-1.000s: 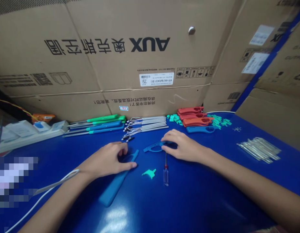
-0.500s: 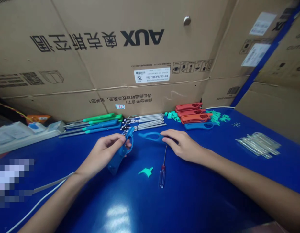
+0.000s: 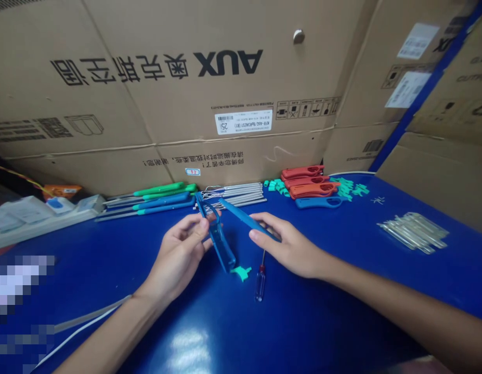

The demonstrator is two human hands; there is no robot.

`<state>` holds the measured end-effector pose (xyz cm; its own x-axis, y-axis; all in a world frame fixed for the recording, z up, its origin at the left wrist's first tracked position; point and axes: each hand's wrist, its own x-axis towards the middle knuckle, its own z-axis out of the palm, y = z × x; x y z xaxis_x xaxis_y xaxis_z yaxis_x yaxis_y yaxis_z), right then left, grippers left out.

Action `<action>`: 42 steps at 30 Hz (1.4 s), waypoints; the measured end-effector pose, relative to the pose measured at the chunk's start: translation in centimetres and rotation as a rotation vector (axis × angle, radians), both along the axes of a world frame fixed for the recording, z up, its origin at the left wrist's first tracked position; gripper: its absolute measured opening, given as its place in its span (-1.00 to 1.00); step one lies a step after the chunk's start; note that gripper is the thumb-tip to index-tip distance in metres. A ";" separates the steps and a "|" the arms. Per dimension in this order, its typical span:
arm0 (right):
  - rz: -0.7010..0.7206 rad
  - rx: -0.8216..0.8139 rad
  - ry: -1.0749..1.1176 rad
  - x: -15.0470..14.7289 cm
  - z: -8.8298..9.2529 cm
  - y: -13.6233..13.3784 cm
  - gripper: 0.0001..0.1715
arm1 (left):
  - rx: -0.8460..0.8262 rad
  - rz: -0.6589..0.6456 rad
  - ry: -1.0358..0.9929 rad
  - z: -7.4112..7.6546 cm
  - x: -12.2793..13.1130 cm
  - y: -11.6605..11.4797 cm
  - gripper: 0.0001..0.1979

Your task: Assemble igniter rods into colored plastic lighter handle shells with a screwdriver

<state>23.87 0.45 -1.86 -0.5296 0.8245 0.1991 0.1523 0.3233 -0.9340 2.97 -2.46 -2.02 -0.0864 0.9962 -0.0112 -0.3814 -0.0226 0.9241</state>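
My left hand grips a blue plastic handle shell, its hollow inner side facing up and right. In my right hand is a second blue handle shell, held with its smooth outer side toward me. The two shells are close together at their far ends, and I cannot tell whether they touch. Below them a small green plastic piece lies on the table, partly behind the left shell's lower end. A screwdriver with a clear and red handle lies under my right hand, its shaft partly hidden.
Along the back lie green and blue handled lighters, silver tubes with wires, red and blue handle shells and small green pieces. At right is a bundle of clear-wrapped rods. A power strip stands at left, before a cardboard wall.
My left hand has turned its shell so the hollow side shows. My right hand has moved slightly down and left, tilting its shell. The screwdriver stays in place.
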 end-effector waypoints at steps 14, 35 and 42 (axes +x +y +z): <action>-0.087 0.336 -0.110 -0.1 -0.1 -1.3 -0.63 | 0.125 -0.121 0.141 0.0 0.5 -1.2 -0.75; 0.050 0.309 -0.176 0.3 0.0 -1.3 -0.54 | 0.151 -0.185 0.332 -1.0 -0.4 -0.7 -0.77; 0.046 0.331 -0.177 0.4 -0.2 -1.3 -0.54 | 0.128 -0.162 0.341 -0.9 -0.2 -0.8 -0.67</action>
